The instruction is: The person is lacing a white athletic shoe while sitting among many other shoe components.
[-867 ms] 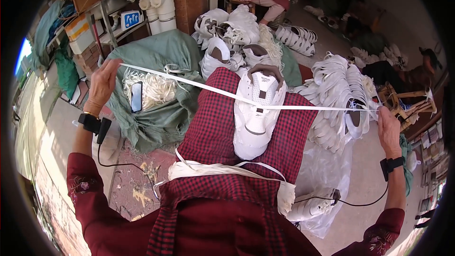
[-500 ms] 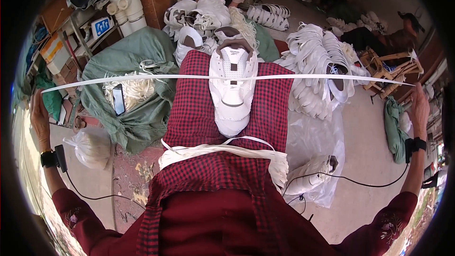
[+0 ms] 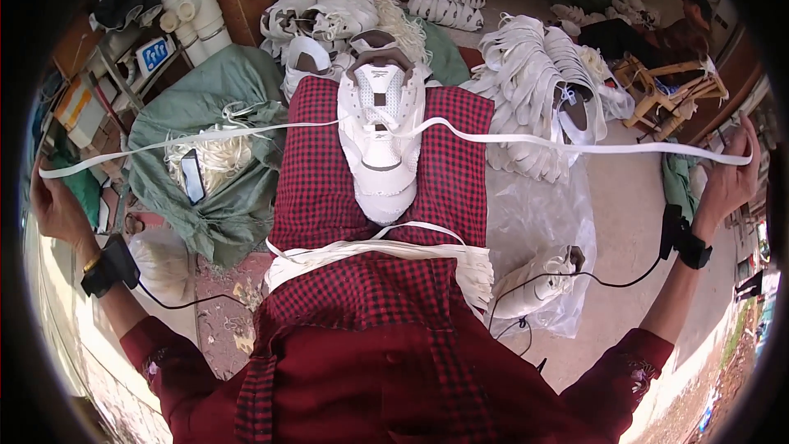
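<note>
Clock centred on the apron's upper half, 12 = away from wearer. Red-black checked apron (image 3: 312, 173) over the lap. Green sack (image 3: 205, 86) at 9. Big stack of white shoes (image 3: 518, 66) between 2 and 3, smaller shoe pile (image 3: 341, 8) at 11. White shoe (image 3: 380, 181) mid-apron, heel at 12, toe at 6. Second white shoe (image 3: 534, 288) between 4 and 5, on a clear plastic sheet (image 3: 563, 214). Cream lace bundle (image 3: 370, 255) at 6, across the waist. Left hand (image 3: 62, 205) between 8 and 9, right hand (image 3: 730, 181) just past 3; both well off the shoe, fingers closed on a white lace (image 3: 592, 148), one each side. Phone (image 3: 192, 178) on the sack, just below 9. Lace spans hand to hand across the shoe's throat, slack, waving on the right; looks threaded there, too small to be sure.
</note>
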The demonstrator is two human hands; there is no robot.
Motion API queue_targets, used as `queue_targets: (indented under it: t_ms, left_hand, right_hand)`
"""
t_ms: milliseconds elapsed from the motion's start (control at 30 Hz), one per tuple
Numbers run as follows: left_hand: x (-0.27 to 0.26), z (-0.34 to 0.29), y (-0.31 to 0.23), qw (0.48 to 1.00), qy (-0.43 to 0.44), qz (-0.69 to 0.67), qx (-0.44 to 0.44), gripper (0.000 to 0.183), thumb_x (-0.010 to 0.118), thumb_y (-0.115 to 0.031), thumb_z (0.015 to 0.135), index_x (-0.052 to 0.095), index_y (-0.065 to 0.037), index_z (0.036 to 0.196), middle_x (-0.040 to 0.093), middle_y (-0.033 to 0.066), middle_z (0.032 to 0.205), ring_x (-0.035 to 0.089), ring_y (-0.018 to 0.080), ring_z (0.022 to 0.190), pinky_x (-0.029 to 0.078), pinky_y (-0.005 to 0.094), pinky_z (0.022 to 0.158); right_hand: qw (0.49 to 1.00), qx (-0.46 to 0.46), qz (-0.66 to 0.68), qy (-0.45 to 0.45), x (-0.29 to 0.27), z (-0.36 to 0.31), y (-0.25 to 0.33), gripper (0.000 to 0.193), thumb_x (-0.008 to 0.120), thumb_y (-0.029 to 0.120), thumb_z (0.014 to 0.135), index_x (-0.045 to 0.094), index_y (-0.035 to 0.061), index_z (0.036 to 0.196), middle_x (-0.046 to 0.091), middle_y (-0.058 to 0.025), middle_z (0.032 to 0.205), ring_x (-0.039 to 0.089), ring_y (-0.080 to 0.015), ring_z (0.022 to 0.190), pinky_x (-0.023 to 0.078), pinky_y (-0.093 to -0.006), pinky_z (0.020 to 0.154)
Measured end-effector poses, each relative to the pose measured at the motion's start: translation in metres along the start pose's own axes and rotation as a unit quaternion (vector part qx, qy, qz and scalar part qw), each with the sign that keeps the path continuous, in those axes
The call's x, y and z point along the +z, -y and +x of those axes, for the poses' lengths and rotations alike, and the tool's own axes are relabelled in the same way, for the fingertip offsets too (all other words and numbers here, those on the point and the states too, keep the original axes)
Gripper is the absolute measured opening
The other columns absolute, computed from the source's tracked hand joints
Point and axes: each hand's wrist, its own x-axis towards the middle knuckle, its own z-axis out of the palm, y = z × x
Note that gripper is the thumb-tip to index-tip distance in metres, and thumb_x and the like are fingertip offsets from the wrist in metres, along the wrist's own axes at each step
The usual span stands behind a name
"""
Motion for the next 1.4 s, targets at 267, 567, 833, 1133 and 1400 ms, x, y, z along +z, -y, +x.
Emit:
queue_targets:
  t_ms: [267, 567, 833, 1133, 1400]
  left_hand:
    - [0.14, -0.139, -0.215, 0.835, 0.291, -0.39, -0.258, 0.02, 0.07, -0.006, 0.099, 0.073, 0.0, 0.117, 0.074, 0.0034, 0.093, 0.07, 0.0092, 0.088, 0.054, 0.0222, 0.076]
    - [0.175, -0.227, -0.272, 0.709, 0.419, -0.485, -0.292, 0.015, 0.07, -0.003, 0.098, 0.073, 0.001, 0.112, 0.073, 0.0041, 0.098, 0.068, 0.009, 0.089, 0.055, 0.0241, 0.078]
    - [0.167, -0.233, -0.267, 0.686, 0.43, -0.47, -0.351, 0.013, 0.072, -0.004, 0.097, 0.074, 0.002, 0.108, 0.07, 0.0045, 0.103, 0.067, 0.0077, 0.089, 0.055, 0.0235, 0.077]
    - [0.163, -0.24, -0.266, 0.652, 0.431, -0.478, -0.401, 0.015, 0.073, -0.005, 0.097, 0.071, 0.003, 0.109, 0.07, 0.0035, 0.103, 0.066, 0.0059, 0.088, 0.056, 0.0224, 0.076]
    - [0.163, -0.241, -0.275, 0.748, 0.383, -0.46, -0.285, 0.009, 0.072, -0.004, 0.095, 0.071, 0.001, 0.102, 0.063, 0.0026, 0.095, 0.065, 0.0069, 0.083, 0.055, 0.0223, 0.072]
  right_hand:
    - [0.806, 0.219, 0.426, 0.347, 0.201, -0.173, 0.14, 0.013, 0.074, 0.004, 0.095, 0.074, -0.0035, 0.105, 0.072, -0.006, 0.098, 0.067, -0.0111, 0.086, 0.053, -0.0239, 0.08]
    - [0.744, 0.243, 0.446, 0.435, 0.226, -0.204, 0.159, 0.01, 0.074, 0.001, 0.094, 0.069, -0.0022, 0.102, 0.069, -0.0013, 0.094, 0.063, -0.0061, 0.085, 0.051, -0.0217, 0.079]
    - [0.752, 0.243, 0.41, 0.455, 0.231, -0.198, 0.166, 0.011, 0.075, 0.002, 0.089, 0.066, -0.001, 0.095, 0.066, 0.0007, 0.087, 0.06, -0.0049, 0.078, 0.049, -0.0211, 0.072]
    - [0.736, 0.192, 0.379, 0.527, 0.242, -0.182, 0.17, 0.011, 0.074, 0.002, 0.084, 0.068, -0.0013, 0.093, 0.066, 0.0005, 0.08, 0.059, -0.0043, 0.07, 0.05, -0.0211, 0.064]
    - [0.709, 0.225, 0.415, 0.523, 0.241, -0.186, 0.163, 0.016, 0.078, 0.002, 0.087, 0.066, 0.0004, 0.098, 0.068, 0.0011, 0.088, 0.061, -0.0038, 0.078, 0.05, -0.0194, 0.073]
